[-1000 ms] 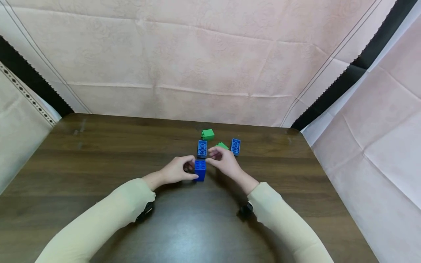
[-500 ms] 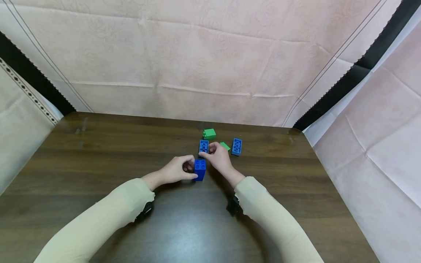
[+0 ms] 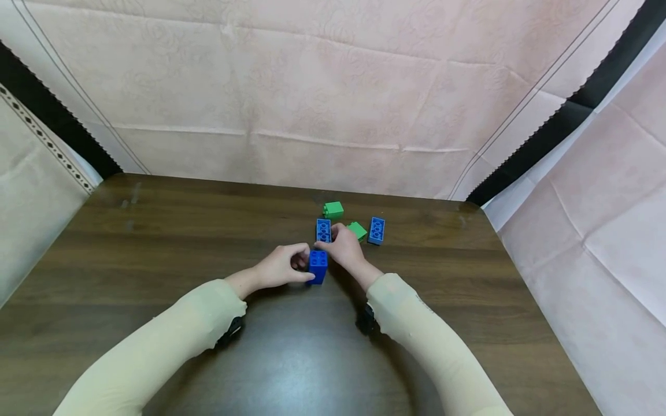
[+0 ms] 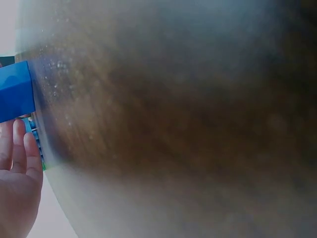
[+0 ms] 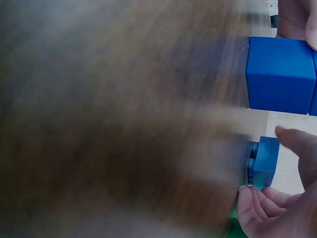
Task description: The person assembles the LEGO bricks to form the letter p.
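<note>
Near the middle of the table, my left hand grips a stack of blue toy building blocks from its left side. The stack stands upright, studs up; the right wrist view shows a seam in it. Just behind it lies another blue building block, hollow side up and studs toward the table. My right hand pinches this block, thumb at its near end and curled fingers at its right side. In the right wrist view, the small block sits between thumb and fingertips. Part of it is hidden by the hand.
A green block lies on its side farther back. Another green block is right beside my right hand, with a hollow-side-up blue block to its right. The brown wooden table ends at a pale cloth wall.
My right hand has moved left, from beside the stack to the blue block behind it, and its fingers have closed in there. My left hand stays on the stack.
</note>
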### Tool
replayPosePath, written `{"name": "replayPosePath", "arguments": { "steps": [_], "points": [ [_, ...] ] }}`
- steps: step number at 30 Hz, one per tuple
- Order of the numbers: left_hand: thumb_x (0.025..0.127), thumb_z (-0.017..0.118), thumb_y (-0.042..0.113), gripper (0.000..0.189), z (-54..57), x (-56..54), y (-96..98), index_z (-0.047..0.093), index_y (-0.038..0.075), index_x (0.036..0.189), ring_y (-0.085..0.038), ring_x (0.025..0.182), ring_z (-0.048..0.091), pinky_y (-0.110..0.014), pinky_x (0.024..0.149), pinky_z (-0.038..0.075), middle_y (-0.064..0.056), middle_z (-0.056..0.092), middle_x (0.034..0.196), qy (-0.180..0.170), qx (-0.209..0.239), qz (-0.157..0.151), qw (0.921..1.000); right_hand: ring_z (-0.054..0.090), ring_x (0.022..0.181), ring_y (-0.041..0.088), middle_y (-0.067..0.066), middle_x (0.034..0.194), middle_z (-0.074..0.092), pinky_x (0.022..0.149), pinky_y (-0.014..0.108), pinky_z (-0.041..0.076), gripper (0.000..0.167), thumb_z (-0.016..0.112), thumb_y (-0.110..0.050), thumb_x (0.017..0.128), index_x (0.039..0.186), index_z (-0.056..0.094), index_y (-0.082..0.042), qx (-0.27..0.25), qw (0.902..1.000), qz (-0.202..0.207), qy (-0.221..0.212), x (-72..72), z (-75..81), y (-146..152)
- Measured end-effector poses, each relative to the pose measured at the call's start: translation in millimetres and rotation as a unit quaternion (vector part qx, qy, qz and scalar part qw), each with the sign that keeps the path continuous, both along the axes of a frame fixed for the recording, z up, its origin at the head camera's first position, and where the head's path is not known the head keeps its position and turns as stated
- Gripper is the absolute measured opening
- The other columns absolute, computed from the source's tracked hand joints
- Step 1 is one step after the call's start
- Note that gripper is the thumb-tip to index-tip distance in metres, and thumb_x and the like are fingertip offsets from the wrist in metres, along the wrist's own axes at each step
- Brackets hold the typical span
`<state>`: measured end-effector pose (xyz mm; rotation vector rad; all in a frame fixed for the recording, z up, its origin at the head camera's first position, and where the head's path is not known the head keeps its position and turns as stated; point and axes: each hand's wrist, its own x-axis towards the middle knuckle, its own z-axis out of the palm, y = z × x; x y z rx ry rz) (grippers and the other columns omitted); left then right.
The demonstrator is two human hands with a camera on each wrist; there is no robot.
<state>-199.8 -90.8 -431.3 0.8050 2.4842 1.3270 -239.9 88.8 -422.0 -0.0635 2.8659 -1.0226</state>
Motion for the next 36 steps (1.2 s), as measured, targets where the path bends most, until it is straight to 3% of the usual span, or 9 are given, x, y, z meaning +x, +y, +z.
{"name": "replayPosePath", "arguments": {
  "steps": [8, 19, 29, 36],
  "points": [
    [0.081, 0.073, 0.021, 0.027, 1.1, -0.5, 0.0, 0.053, 0.010, 0.094, -0.017, 0.087, 0.056, -0.030, 0.079, 0.050, -0.006, 0.063, 0.093, -0.005, -0.005, -0.002, 1.0000, 0.060, 0.094, 0.025, 0.015, 0.112, 0.064, 0.085, 0.036, 0.053, 0.055, 0.072, -0.037, 0.080, 0.119, 0.055, -0.002, 0.018, 0.9998, -0.001, -0.006, -1.1, 2.8, -3],
    [0.081, 0.073, 0.023, 0.026, 2.5, -0.3, -1.0, 0.053, 0.011, 0.092, -0.016, 0.087, 0.056, -0.031, 0.080, 0.050, -0.005, 0.063, 0.093, -0.005, -0.009, 0.001, 0.9999, 0.057, 0.093, 0.024, 0.014, 0.112, 0.064, 0.085, 0.036, 0.052, 0.040, 0.065, -0.024, 0.086, 0.118, 0.057, -0.002, -0.001, 0.9998, -0.007, -0.016, -4.3, 1.8, 2],
    [0.081, 0.073, 0.023, 0.026, 3.2, 0.4, -0.3, 0.053, 0.011, 0.093, -0.016, 0.088, 0.057, -0.033, 0.081, 0.050, -0.005, 0.063, 0.094, -0.007, -0.010, -0.002, 0.9999, 0.052, 0.087, 0.022, 0.012, 0.101, 0.060, 0.075, 0.030, 0.048, 0.036, 0.062, -0.021, 0.083, 0.114, 0.059, -0.004, -0.104, 0.9943, -0.021, 0.003, -0.1, 8.0, 14],
    [0.081, 0.073, 0.022, 0.026, 3.0, -0.2, 0.1, 0.053, 0.010, 0.093, -0.017, 0.088, 0.057, -0.032, 0.081, 0.050, -0.006, 0.063, 0.094, -0.007, -0.010, -0.004, 0.9999, 0.053, 0.093, 0.023, 0.012, 0.107, 0.059, 0.083, 0.033, 0.050, 0.031, 0.063, -0.019, 0.086, 0.113, 0.058, -0.007, -0.173, 0.9849, 0.005, 0.002, 1.8, 11.7, 26]
  ]
}}
